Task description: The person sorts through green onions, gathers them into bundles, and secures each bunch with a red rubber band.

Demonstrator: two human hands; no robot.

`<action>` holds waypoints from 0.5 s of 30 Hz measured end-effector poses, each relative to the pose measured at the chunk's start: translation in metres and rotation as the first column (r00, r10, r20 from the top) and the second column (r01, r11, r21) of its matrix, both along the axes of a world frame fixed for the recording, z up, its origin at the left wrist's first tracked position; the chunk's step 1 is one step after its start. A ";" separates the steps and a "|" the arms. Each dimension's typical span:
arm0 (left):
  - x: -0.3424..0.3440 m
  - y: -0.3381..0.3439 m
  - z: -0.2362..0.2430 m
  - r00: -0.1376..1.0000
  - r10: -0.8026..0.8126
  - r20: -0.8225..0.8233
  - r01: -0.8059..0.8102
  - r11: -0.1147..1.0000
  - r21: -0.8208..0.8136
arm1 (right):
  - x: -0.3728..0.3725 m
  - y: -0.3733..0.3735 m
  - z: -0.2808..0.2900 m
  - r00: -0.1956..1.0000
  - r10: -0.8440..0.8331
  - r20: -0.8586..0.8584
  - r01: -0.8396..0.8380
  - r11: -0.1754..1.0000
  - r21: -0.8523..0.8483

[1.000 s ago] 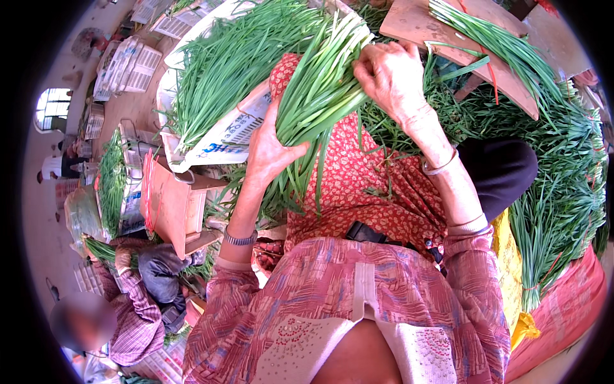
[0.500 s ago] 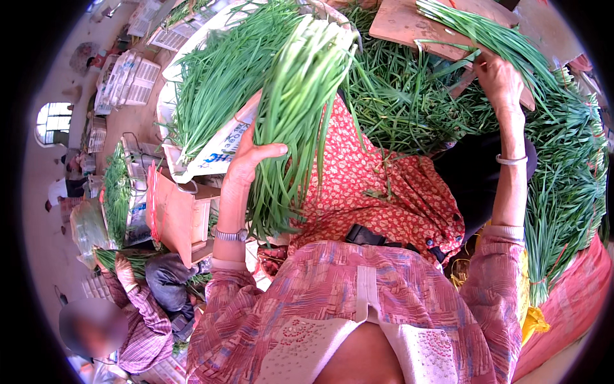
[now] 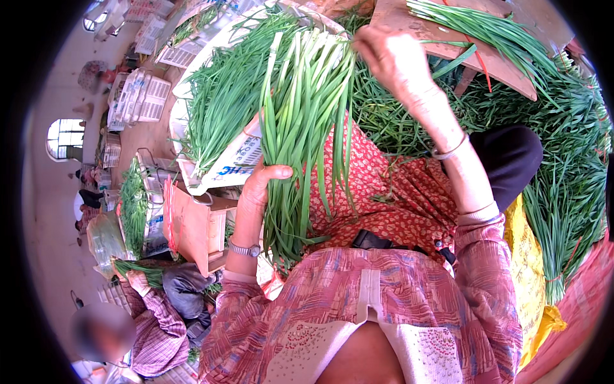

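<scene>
My left hand [image 3: 261, 182] is closed around the leafy lower part of a loose bunch of garlic chives [image 3: 307, 109], thumb across the green leaves. The bunch stands over my lap with its pale stem ends pointing away from me. At the right of those stem ends is my right hand [image 3: 400, 67], its fingers curled together; whatever they hold, if anything, is hidden. A wooden board [image 3: 441, 35] lies beyond it, bearing another bunch of chives [image 3: 480, 32] and a red tie [image 3: 481, 69].
A white basket [image 3: 180, 131] full of chives stands at my left, beside a wooden box [image 3: 192, 224]. Loose chives [image 3: 396, 121] heap ahead, and tied bunches [image 3: 556, 192] pile at right by a yellow sack [image 3: 526, 256]. A co-worker [image 3: 153, 320] sits at lower left.
My right hand has moved left from the board's edge to the stem ends of the held bunch. The red tie on the board now shows. My left hand still grips the chives.
</scene>
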State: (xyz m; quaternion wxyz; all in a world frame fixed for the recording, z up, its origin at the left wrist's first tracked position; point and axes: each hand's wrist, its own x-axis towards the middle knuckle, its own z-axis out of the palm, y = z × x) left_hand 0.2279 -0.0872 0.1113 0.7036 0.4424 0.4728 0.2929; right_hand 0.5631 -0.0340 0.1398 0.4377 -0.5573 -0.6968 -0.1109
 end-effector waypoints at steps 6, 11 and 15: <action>-0.011 -0.001 0.002 0.999 -0.037 0.040 0.041 0.994 -0.104 | 0.096 -0.025 -0.023 0.901 -0.390 0.192 0.434 0.828 -0.354; 0.059 0.007 0.041 0.995 0.067 0.069 -0.080 0.974 0.210 | 0.024 -0.038 -0.007 0.678 0.015 -0.735 -0.499 0.743 -0.445; 0.119 0.025 0.060 0.987 0.028 0.159 -0.088 0.920 0.382 | -0.034 -0.035 0.020 0.025 0.229 -0.973 -0.757 0.640 0.131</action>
